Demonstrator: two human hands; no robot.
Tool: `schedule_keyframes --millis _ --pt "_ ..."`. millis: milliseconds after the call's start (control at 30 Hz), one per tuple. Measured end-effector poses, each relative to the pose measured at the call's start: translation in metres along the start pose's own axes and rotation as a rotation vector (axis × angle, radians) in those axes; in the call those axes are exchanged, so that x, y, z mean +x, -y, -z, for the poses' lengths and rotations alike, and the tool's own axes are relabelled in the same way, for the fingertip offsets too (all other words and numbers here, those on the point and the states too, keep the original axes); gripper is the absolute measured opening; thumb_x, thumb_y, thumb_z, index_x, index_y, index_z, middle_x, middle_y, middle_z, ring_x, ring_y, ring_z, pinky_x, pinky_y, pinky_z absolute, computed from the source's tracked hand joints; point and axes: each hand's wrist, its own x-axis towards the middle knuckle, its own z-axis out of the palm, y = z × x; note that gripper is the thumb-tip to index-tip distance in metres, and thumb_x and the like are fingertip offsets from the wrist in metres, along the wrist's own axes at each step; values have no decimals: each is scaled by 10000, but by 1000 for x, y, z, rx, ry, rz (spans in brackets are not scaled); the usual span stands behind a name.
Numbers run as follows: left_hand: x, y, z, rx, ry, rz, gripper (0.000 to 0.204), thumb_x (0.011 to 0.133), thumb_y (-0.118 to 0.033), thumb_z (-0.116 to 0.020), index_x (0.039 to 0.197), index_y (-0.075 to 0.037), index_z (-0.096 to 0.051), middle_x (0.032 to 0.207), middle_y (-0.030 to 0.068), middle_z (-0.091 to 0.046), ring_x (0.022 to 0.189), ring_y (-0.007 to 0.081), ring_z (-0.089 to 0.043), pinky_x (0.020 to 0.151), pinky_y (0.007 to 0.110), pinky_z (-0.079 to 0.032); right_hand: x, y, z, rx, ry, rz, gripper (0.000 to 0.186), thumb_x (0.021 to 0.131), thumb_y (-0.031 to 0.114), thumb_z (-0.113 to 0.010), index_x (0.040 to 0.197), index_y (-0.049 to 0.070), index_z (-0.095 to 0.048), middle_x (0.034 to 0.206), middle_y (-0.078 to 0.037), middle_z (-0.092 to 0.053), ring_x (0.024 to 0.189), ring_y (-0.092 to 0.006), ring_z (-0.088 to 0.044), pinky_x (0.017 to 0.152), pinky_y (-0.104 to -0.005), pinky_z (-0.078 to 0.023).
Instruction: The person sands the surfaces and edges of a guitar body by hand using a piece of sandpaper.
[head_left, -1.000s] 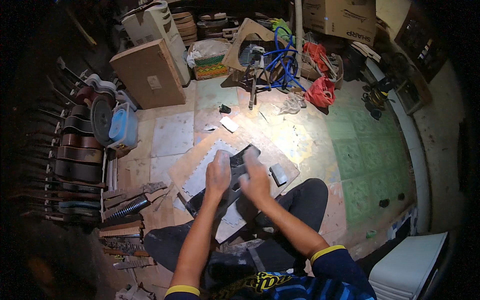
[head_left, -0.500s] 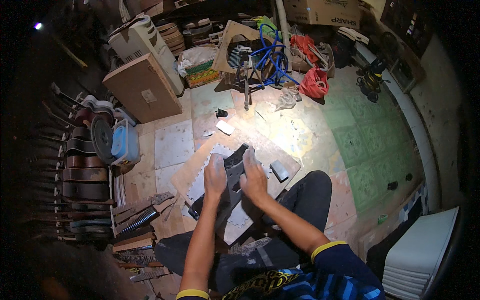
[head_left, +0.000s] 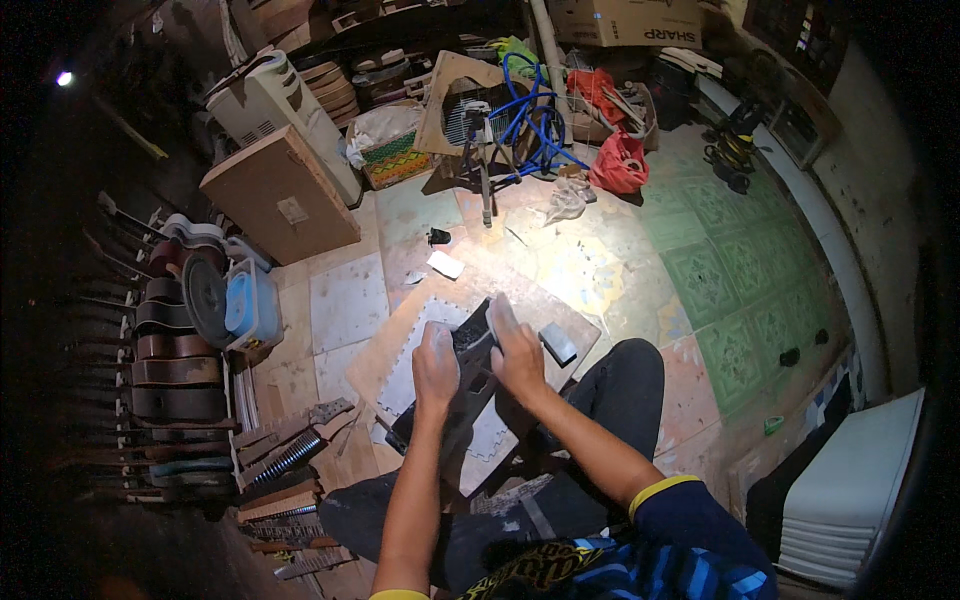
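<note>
A black guitar body (head_left: 472, 382) with routed cavities lies tilted across my lap, over a white jigsaw-edged foam mat (head_left: 487, 440). My left hand (head_left: 436, 365) is closed around its left edge, fingers dusted pale. On the upper right horn, my right hand (head_left: 516, 352) grips the edge, its thumb toward the body and its dusty fingers stretched along the side. Whether a thin sheet lies under those fingers I cannot tell. Just right of that hand rests a grey rectangular block (head_left: 558, 343).
A wooden board (head_left: 540, 292) lies beneath the mat. Beyond it are a white scrap (head_left: 445, 264) and a small black cup (head_left: 439, 237). Guitar bodies (head_left: 175, 372) line the left rack, near necks (head_left: 280, 440) and a blue tub (head_left: 240, 290). Blue hose (head_left: 540, 140) coils ahead.
My right hand has shifted slightly along the horn's edge, its fingers now straighter. My left hand keeps its hold, and the whole view has tilted a little.
</note>
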Motion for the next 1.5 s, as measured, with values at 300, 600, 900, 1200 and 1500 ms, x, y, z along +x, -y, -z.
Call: schedule_keyframes --millis 300,600,900,1200,1500 --pt "0 -4 0 -7 -15 -39 258 1024 -199 -442 1049 1 -603 912 302 -652 907 524 -617 712 518 -474 -2 -26 1 -34 56 56 785 772 -2 -576 1530 42 -380 1593 -223 -328 924 -427 -615 847 -446 -535" --pt "-1 -2 3 -3 3 -19 282 1029 -228 -437 1045 10 -588 891 315 -638 900 530 -613 709 535 -463 -7 -6 3 3 67 13 807 762 -34 -540 1544 71 -369 1537 -250 -406 1045 -413 -637 893 -460 -540" --pt "-12 -6 -8 -38 -23 -32 299 1034 -241 -424 1020 17 -573 852 311 -626 852 534 -603 689 533 -453 -6 27 39 288 268 -140 721 765 -72 -467 1472 63 -494 1505 -239 -466 1421 -362 -429 1166 -381 -366" --pt "-23 -10 -12 56 -45 47 277 1042 -245 -426 1006 -2 -553 821 322 -623 816 561 -586 657 584 -419 -9 33 42 352 355 -114 696 773 -79 -445 1457 38 -503 1487 -260 -476 1427 -368 -422 1186 -374 -334" --pt "-21 -10 -12 19 -78 0 267 1037 -222 -436 1052 5 -577 847 306 -650 822 534 -614 685 564 -447 -27 30 22 343 301 -54 871 755 -86 -485 1586 71 -277 1646 -228 -204 1513 -360 -246 1228 -369 -245"
